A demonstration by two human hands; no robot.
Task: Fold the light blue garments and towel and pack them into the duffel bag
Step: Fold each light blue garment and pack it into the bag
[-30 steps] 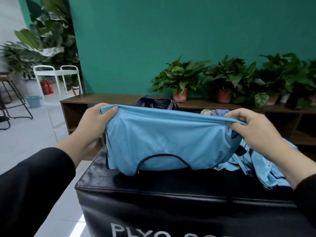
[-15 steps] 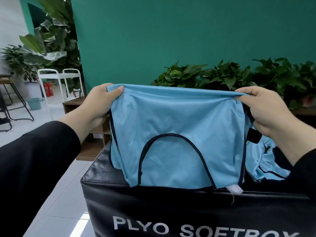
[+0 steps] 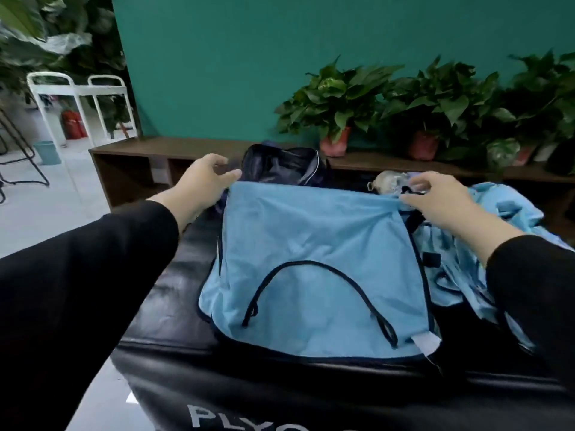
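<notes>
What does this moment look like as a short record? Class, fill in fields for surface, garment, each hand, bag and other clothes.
surface: black padded box, white lettering on its front
garment: light blue garment with dark piping, spread flat on the box
left hand: pinches the garment's far left corner
right hand: pinches the far right corner
bag: dark duffel bag behind the garment
other clothes: crumpled light blue pile to the right

Both hands pinch the light blue garment (image 3: pixel 314 259) (flat on box).
</notes>
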